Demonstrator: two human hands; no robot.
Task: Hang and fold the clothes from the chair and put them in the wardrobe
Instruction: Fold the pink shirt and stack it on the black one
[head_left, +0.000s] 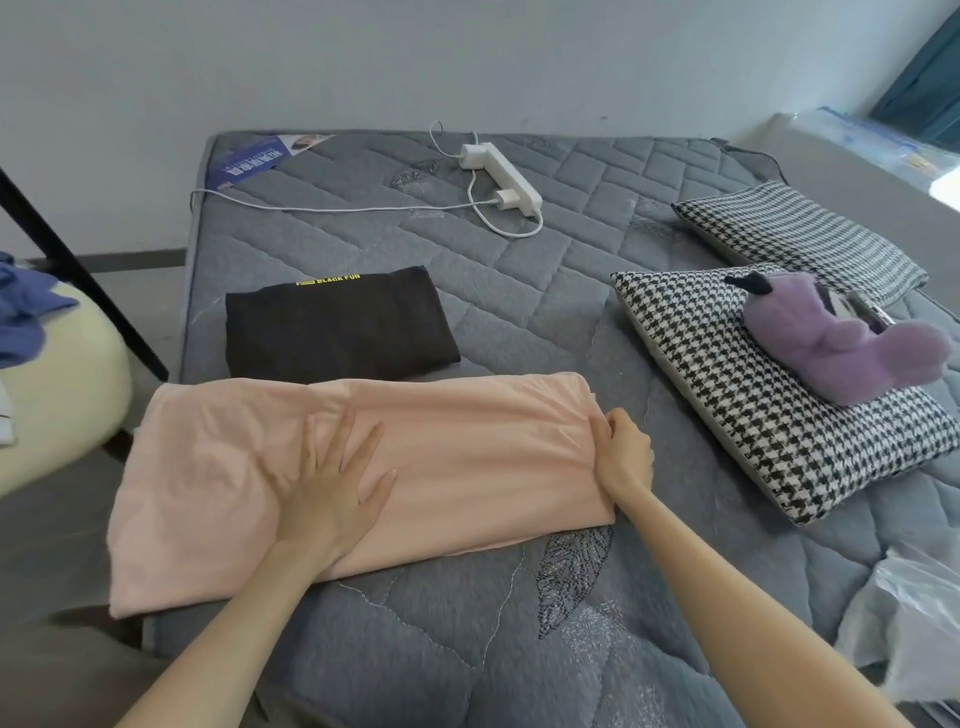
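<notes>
The pink top (208, 493) lay across the bed (519, 291), just before the folded black shirt (337, 327). Your left grip (337, 483) pressed flat and wide on its middle, likely pinning a fold line; your right grip (623, 457) pinched its right edge, seemingly ready to fold it over.

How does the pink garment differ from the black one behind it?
The pink garment is a long, part-folded strip; the black garment is a compact folded rectangle. The left hand presses the pink garment and the right hand pinches its edge; the black garment lies untouched. Both lie on the grey mattress.
</notes>
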